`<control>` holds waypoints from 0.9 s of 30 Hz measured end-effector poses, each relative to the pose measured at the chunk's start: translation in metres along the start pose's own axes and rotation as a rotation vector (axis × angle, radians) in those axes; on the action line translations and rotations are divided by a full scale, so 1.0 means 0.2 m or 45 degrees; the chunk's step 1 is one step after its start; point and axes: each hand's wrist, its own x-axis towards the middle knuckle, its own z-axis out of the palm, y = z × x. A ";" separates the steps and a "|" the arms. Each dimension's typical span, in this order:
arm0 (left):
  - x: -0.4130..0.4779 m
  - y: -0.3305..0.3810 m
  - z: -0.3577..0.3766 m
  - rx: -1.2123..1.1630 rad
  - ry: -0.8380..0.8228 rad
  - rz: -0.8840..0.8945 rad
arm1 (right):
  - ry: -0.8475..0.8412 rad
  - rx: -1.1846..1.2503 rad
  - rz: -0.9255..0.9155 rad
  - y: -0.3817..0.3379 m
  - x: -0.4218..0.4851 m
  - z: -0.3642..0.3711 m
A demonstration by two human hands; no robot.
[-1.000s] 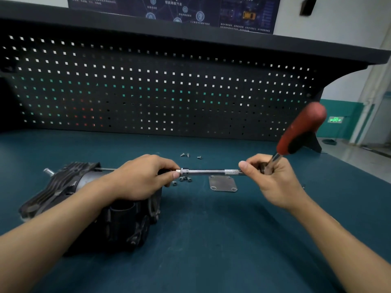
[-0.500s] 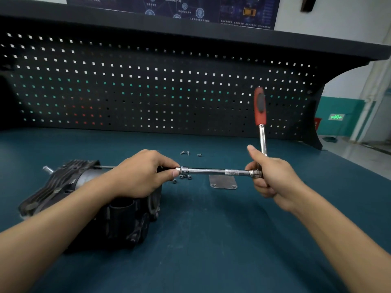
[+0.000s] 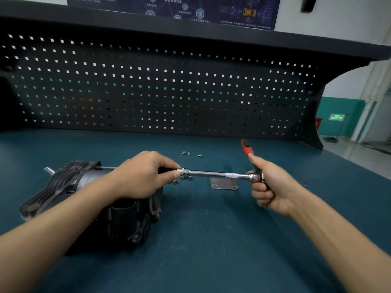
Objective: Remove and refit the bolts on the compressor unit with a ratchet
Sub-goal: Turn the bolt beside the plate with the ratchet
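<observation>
Holding it all, the worktop: It is smooth and blue-green. Nothing on it is tied down, so I think a hard pull could make things slide.
compressor unit: It lies on its side at the near left, under the left arm. No clamp can be seen. If the turn is too strong, it may roll or scoot away.
long bar: It runs flat from right to left, up off the worktop, to the unit. If one end dips, the tip may pop off the bolt and chew up its head.
left grip: Its fingers are curled round the left end of the long bar, by the socket. The bolt being turned is hidden under it. A slip here could pinch a finger.
right grip: It is clenched round the ratchet, thumb up.
ratchet: It sits at the right end of the long bar. Its red handle points up and far. A sweaty or loose hold could let it jump free.
flat plate: It lies on the worktop just past the bar. A dropped tool could knock it.
loose bolts: A few lie far from the hands, and more sit just under the socket. They are tiny, so a bump could send them rolling off and get them lost.
</observation>
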 end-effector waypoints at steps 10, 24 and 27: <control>0.01 -0.02 0.01 -0.009 0.009 -0.005 | 0.224 -0.386 -0.856 -0.02 -0.02 -0.02; 0.01 -0.03 0.01 -0.051 0.023 -0.019 | 0.108 -0.854 -1.246 0.03 0.03 -0.08; 0.01 -0.03 0.01 -0.069 0.044 0.005 | 0.130 -0.718 -1.129 0.03 0.03 -0.07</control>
